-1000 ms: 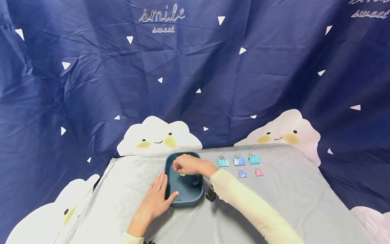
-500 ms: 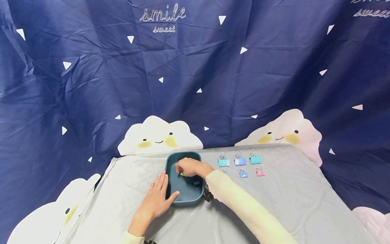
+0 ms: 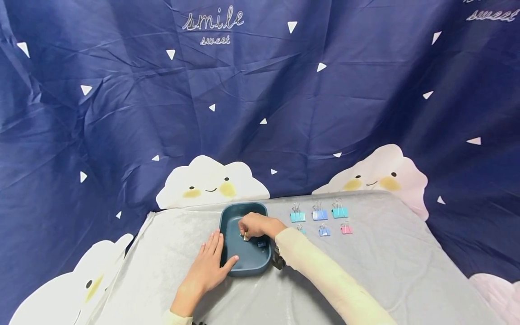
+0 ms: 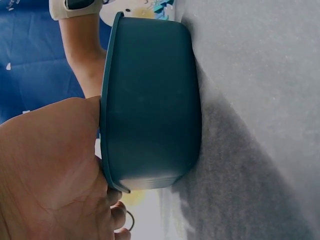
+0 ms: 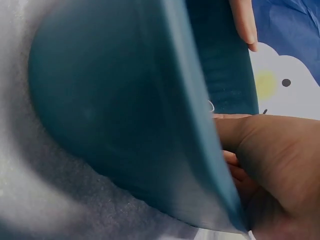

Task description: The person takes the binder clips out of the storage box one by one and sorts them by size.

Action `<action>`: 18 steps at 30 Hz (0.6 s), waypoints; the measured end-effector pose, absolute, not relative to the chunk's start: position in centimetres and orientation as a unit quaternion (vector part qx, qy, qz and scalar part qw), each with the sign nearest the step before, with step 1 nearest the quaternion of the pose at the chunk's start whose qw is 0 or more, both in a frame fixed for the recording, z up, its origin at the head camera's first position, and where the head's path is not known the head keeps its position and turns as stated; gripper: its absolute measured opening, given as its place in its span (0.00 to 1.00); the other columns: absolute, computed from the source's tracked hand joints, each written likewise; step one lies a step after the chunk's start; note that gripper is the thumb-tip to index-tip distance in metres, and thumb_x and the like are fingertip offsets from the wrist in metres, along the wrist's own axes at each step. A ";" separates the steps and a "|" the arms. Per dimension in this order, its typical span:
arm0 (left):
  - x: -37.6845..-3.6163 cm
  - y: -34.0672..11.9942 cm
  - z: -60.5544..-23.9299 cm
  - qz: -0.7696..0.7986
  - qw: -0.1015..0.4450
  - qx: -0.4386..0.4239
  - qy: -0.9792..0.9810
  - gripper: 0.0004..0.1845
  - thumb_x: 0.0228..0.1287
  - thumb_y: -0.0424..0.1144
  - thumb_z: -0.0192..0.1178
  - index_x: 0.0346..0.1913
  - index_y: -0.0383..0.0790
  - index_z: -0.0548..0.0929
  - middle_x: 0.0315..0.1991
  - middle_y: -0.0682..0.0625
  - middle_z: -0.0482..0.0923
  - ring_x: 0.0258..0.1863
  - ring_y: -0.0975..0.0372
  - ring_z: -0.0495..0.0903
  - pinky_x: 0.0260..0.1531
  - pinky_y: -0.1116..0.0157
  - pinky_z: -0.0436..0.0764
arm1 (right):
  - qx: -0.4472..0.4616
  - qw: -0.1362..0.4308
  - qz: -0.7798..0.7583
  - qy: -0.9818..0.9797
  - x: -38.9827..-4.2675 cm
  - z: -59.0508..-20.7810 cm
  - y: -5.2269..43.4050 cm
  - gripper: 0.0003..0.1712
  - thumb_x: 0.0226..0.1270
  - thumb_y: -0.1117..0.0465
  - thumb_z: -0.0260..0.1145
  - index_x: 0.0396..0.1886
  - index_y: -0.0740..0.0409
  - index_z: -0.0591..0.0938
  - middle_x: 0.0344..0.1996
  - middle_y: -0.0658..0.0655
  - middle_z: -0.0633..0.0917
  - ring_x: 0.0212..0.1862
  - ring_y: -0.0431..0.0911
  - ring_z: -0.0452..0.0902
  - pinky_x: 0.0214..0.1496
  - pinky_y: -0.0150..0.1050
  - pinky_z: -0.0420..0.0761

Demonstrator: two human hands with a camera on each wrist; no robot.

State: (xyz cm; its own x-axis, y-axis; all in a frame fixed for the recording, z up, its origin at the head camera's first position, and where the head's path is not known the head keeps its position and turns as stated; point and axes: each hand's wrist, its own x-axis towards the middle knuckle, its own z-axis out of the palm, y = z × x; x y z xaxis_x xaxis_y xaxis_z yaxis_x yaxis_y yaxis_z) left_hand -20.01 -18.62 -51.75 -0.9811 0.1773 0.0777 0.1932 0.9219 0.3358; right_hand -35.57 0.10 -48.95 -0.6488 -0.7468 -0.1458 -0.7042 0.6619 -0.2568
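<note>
Right hand [image 3: 255, 225] is inside the teal tray [image 3: 227, 253], fingers curled down and pinching a small yellow binder clip [image 3: 245, 235] at the tray floor, roughly mid-tray. The right wrist view only shows the tray wall and the palm; the clip itself is hidden there.

Left hand [image 3: 209, 264] lies flat on the table [image 3: 386, 271] at the tray's 8 o'clock corner, fingers straight and together along the left wall, thumb against the near rim. The left wrist view confirms the palm pressed against the tray's outer side [image 4: 150, 100]. It steadies the tray and grips nothing.

A dark blue clip [image 3: 261, 244] lies in the tray at 4 o'clock from the yellow one, near the right wall, clear of the fingers.

Outside the tray, at its 3 o'clock, clips lie sorted on the table in two rows. Far row: teal clip [image 3: 297, 216], light blue clip [image 3: 319, 214], second teal clip [image 3: 339, 211]. Near row: small blue clip [image 3: 323, 231], small pink clip [image 3: 346, 229]. One more small clip shows just past the right sleeve [image 3: 325, 275], mostly hidden, colour hard to call.

The table is covered in grey cloth and the tray sits left of centre toward the far edge. A black wrist-mounted unit [image 3: 278, 260] shows under the right forearm, just beside the tray's 4 o'clock corner. A navy backdrop with cloud faces [image 3: 211, 183] hangs behind, at 12 o'clock.
</note>
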 end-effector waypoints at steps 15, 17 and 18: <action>-19.8 -18.4 -51.5 -0.195 0.027 -0.098 -0.975 0.48 0.79 0.61 0.57 0.82 0.25 0.58 0.86 0.32 0.51 0.85 0.38 0.52 0.81 0.34 0.56 | -0.420 0.085 -0.117 0.896 -35.5 -49.8 0.1 0.09 0.64 0.68 0.77 0.30 0.48 0.89 0.28 0.42 0.86 0.32 0.34 0.78 0.40 0.29 0.80; -19.8 -18.5 -51.5 -0.191 0.021 -0.095 -0.977 0.49 0.79 0.62 0.56 0.83 0.26 0.57 0.86 0.33 0.49 0.86 0.40 0.51 0.82 0.35 0.55 | -0.425 0.081 -0.118 0.894 -35.3 -49.6 0.1 0.08 0.65 0.68 0.76 0.32 0.49 0.90 0.29 0.42 0.86 0.32 0.34 0.78 0.40 0.28 0.80; -19.8 -18.5 -51.4 -0.190 0.020 -0.094 -0.977 0.49 0.79 0.62 0.56 0.83 0.26 0.56 0.86 0.33 0.49 0.86 0.40 0.50 0.82 0.35 0.55 | -0.427 0.079 -0.119 0.893 -35.3 -49.6 0.0 0.08 0.65 0.68 0.75 0.32 0.49 0.90 0.29 0.42 0.87 0.32 0.34 0.78 0.40 0.28 0.80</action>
State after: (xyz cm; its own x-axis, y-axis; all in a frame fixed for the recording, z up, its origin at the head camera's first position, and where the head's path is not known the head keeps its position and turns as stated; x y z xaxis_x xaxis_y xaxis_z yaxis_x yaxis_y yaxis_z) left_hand -19.80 -18.51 -51.43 -0.9815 0.1759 0.0750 0.1912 0.9098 0.3684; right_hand -35.26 0.03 -49.58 -0.6232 -0.7811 -0.0395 -0.7437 0.6074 -0.2792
